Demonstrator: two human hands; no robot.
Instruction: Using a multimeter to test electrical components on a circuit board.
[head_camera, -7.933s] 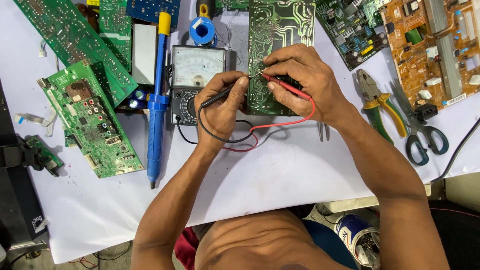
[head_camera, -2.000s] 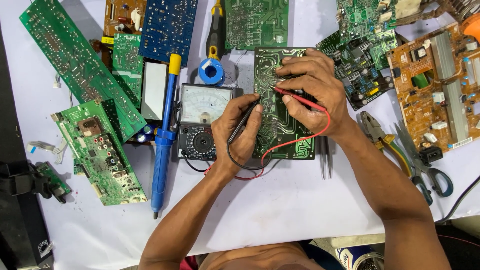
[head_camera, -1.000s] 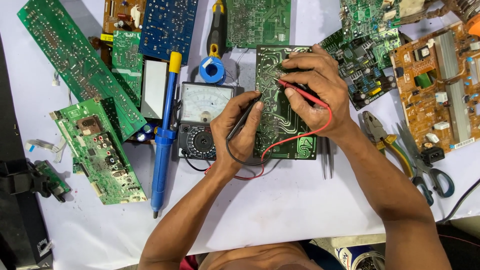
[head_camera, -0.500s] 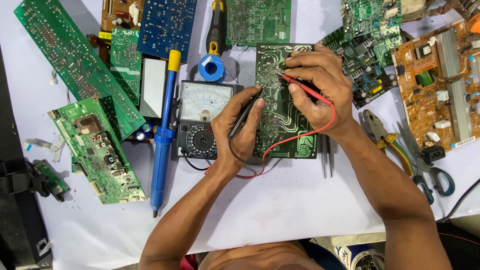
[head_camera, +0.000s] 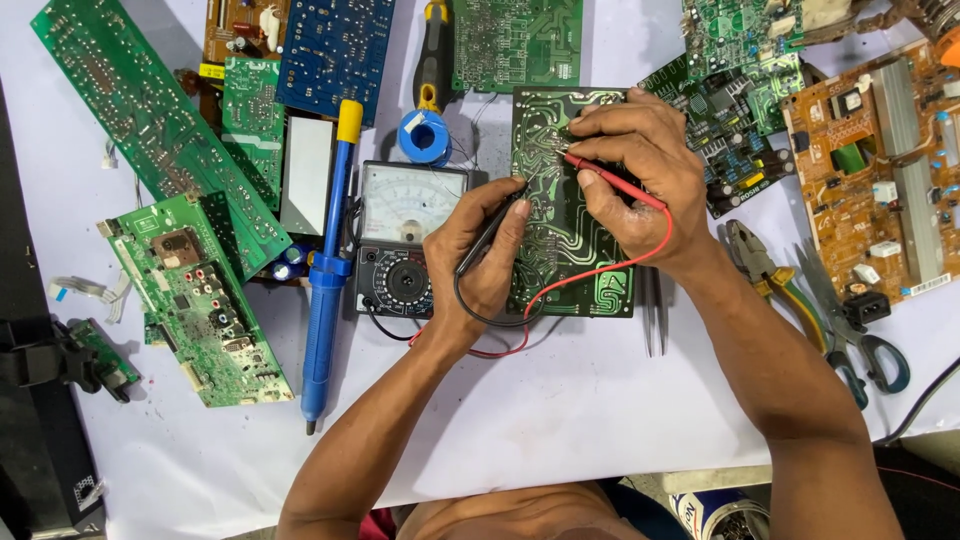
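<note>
Circuit board (head_camera: 572, 262) under two probes

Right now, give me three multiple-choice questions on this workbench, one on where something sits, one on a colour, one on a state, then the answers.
1. Where does the analog multimeter lie?
A. Just left of the green circuit board being probed
B. On the orange board at far right
C. Under the scissors

2. What colour is the probe in the right hand?
A. Blue
B. Red
C. Yellow

3. What is the left hand doing?
A. Lying flat and empty
B. Gripping the pliers
C. Holding a black probe to the board

Answers: 1 A, the meter sits beside the board's left edge. 2 B, a red shaft and red lead run from those fingers. 3 C, its fingers pinch the black probe with the tip at the board's left edge.
</note>
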